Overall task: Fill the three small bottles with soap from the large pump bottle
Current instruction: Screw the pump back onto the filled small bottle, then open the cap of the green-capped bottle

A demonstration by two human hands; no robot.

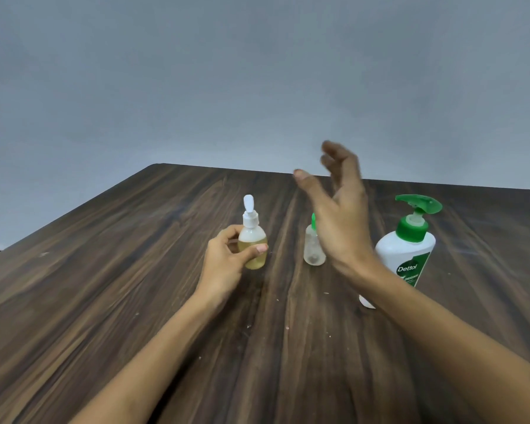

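My left hand [227, 258] grips a small clear bottle [252, 240] with a white pump top and yellowish liquid inside, standing upright on the table. A second small clear bottle [313, 249] with a green cap stands to its right, partly hidden behind my right hand [338, 206]. That hand hovers in the air above the table, fingers loosely spread, holding nothing. The large white pump bottle [406, 246] with a green pump head stands at the right. A small white object [366, 301] peeks out from under my right forearm; I cannot tell what it is.
The dark wooden table [135, 270] reaches to a far edge near a plain grey wall [227, 71]. A few pale crumbs lie scattered on the wood near my forearms.
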